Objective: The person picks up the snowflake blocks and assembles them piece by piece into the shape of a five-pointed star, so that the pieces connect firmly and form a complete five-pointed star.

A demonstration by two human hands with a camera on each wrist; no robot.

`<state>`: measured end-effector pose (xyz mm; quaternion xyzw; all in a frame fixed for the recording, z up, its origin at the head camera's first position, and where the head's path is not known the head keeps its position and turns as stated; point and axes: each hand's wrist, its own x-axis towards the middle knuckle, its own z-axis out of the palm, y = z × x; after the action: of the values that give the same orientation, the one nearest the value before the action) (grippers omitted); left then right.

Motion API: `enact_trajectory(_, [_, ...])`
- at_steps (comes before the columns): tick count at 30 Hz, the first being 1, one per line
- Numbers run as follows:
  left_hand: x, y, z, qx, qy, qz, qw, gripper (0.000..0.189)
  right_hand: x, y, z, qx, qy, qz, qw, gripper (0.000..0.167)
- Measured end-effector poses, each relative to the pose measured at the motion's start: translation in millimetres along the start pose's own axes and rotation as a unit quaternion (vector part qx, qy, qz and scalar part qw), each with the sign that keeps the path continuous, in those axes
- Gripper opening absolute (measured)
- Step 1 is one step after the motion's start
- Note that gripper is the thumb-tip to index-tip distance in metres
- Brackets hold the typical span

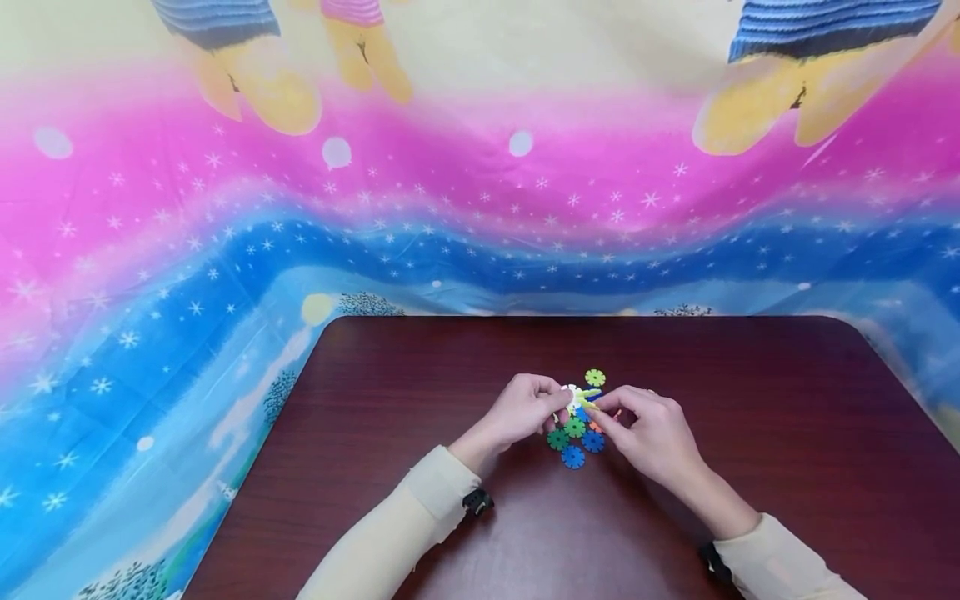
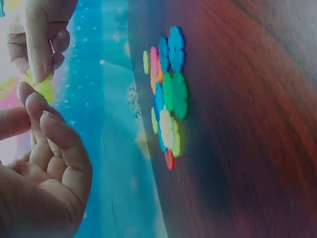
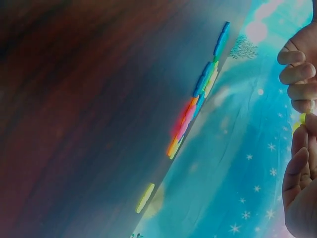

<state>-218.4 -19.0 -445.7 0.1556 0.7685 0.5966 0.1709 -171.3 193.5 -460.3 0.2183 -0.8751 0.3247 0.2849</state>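
My left hand (image 1: 528, 410) pinches a white notched plastic disc (image 1: 573, 398) above the table. Facing it, my right hand (image 1: 651, 429) has thumb and fingertips closed on a yellow notched disc (image 1: 590, 403), which overlaps the white one in the head view. The left wrist view shows the yellow disc (image 2: 47, 91) between the fingertips of both hands, partly covered. In the right wrist view only a small yellow edge (image 3: 303, 119) shows between them. Below the hands lies a loose group of similar discs, among them a green disc (image 1: 575, 427) and a blue disc (image 1: 573, 457).
A yellow-green disc (image 1: 595, 377) lies beyond the hands, apart from the group. Pink disc (image 2: 154, 62) and red disc (image 2: 170, 159) are among the others. The dark wooden table (image 1: 420, 358) meets a printed cloth (image 1: 480, 200) at its far and left edges.
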Motion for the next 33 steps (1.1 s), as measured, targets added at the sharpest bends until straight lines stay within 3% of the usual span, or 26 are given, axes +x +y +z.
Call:
enact_trajectory(6, [-1.1,0.4,3.3,-0.03,0.008,-0.006,0.9995,0.027,0.5,0.9,1.8,0.003,0.011,-0.014,0.9998,0.026])
enact_trajectory(12, [-0.7,-4.3,5.0,-0.043,0.011,-0.021,0.9988,0.032,2.9,1.4,0.6,-0.002,-0.003,-0.007,1.0,0.023])
enact_trajectory(24, [-2.2,-9.0,-13.0,-0.032,0.032,-0.012,0.9989,0.034,6.4,12.8,-14.0,0.03,-0.093,0.034,0.9947,0.034])
enact_trajectory(27, [-3.0,-9.9,-16.7,-0.028,0.019,-0.016,0.9993,0.034,8.6,20.9,-19.3,0.027,-0.109,0.038,0.993,0.031])
enact_trajectory(33, [-10.1,-13.2,-23.4,0.008,-0.036,-0.034,0.9988,0.034,14.9,52.4,-30.0,-0.036,-0.148,0.082,0.9849,0.022])
